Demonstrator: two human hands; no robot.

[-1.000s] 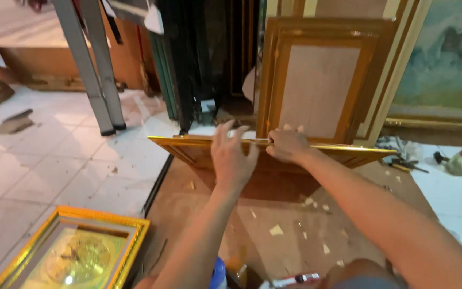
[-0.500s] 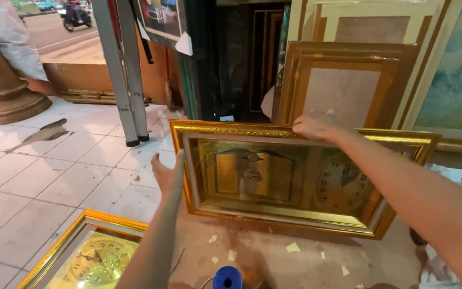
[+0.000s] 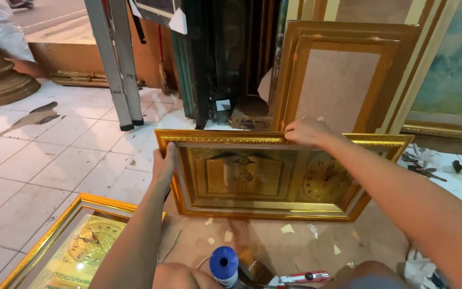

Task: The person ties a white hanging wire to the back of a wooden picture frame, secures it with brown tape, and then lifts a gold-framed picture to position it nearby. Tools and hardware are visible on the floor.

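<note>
A wide gold picture frame (image 3: 274,208) with a glazed gold picture and a clock face stands tilted on its lower edge on a brown board (image 3: 274,246). My left hand (image 3: 164,166) grips its left side. My right hand (image 3: 307,132) holds its top rail near the middle. The glass side faces me.
Another gold-framed picture (image 3: 70,246) lies flat on the white tiles at lower left. Framed boards (image 3: 338,75) lean against the wall behind. A metal ladder (image 3: 116,64) stands at back left. A blue-capped bottle (image 3: 224,265) and a red cutter (image 3: 306,277) lie near my knees. Tools (image 3: 423,168) lie at right.
The frame went from lying flat and edge-on to standing upright with its glass toward me. My left hand slid from the top edge to the left side.
</note>
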